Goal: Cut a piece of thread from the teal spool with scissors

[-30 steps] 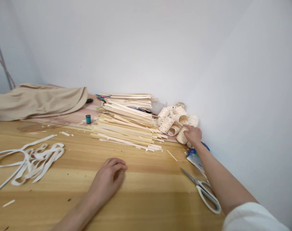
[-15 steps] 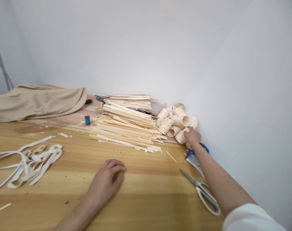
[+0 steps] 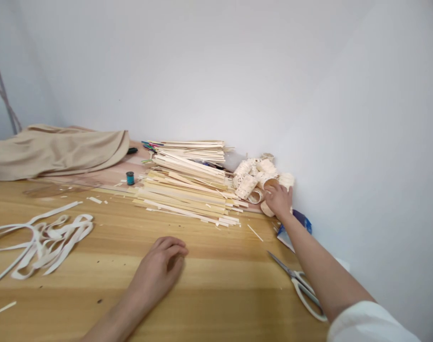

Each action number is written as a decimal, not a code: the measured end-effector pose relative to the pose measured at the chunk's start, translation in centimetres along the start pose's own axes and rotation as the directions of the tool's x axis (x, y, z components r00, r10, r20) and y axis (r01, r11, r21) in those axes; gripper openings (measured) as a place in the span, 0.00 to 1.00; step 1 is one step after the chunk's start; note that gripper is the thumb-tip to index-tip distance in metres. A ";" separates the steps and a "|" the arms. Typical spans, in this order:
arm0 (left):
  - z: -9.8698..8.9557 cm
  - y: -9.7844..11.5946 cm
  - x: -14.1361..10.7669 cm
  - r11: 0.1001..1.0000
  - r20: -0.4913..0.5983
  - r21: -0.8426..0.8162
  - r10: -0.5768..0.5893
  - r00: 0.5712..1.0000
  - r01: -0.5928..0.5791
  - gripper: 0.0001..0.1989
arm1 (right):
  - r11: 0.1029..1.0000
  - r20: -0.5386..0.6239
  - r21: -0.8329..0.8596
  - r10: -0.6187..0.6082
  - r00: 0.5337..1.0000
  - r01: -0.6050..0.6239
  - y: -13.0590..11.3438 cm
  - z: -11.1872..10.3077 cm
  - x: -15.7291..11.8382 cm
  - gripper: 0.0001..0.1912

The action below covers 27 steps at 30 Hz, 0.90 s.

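Observation:
Among a heap of pale woven strip tubes at the back right, my right hand reaches in with its fingers apart. Its fingertips touch or cover the rim of one tube, and part of a lower tube shows beneath the hand. No firm grip on a tube can be made out. On the bare wood near the front, my left hand rests loosely bent, thumb apart from the fingers, holding nothing. Scissors with white handles lie under my right forearm, beside a blue and white packet.
Stacks of flat pale strips lie left of the tubes. Farther left are a teal thread spool, a beige cloth and tangled white tape. The wall closes off the back and right.
My right hand has moved slightly left and up, from the lower tube to the rim of the tube above it. My left hand stays in place.

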State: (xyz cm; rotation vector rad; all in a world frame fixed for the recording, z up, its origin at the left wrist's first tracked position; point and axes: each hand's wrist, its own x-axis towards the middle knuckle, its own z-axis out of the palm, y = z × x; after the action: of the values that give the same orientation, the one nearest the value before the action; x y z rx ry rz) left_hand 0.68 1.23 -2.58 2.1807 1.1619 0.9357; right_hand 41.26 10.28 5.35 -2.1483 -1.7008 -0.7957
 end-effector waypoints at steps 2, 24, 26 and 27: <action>0.2 -0.2 -0.1 1.000 -0.013 0.000 0.006 1.000 -0.006 0.12 | 0.999 -0.029 0.014 -0.051 0.998 0.051 -0.1 0.2 -0.4 0.15; -0.5 0.6 0.1 1.000 0.016 -0.001 -0.023 1.000 0.023 0.13 | 0.894 -0.305 0.406 0.329 0.894 -0.191 1.0 -2.8 -7.9 0.20; -0.6 0.7 0.1 1.000 0.022 0.001 -0.025 0.999 0.025 0.13 | 0.887 -0.246 0.432 0.290 0.925 -0.163 -0.4 -2.6 -9.4 0.20; -0.6 0.8 0.1 1.000 0.024 0.001 -0.027 0.999 0.027 0.12 | 0.882 -0.213 0.444 0.273 0.938 -0.155 -1.0 -2.3 -9.9 0.20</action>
State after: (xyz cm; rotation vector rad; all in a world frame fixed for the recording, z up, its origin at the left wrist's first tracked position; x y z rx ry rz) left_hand 0.66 1.00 -1.57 2.1658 1.1768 0.8954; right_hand 38.24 1.39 1.32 -1.7958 -1.3187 -0.5621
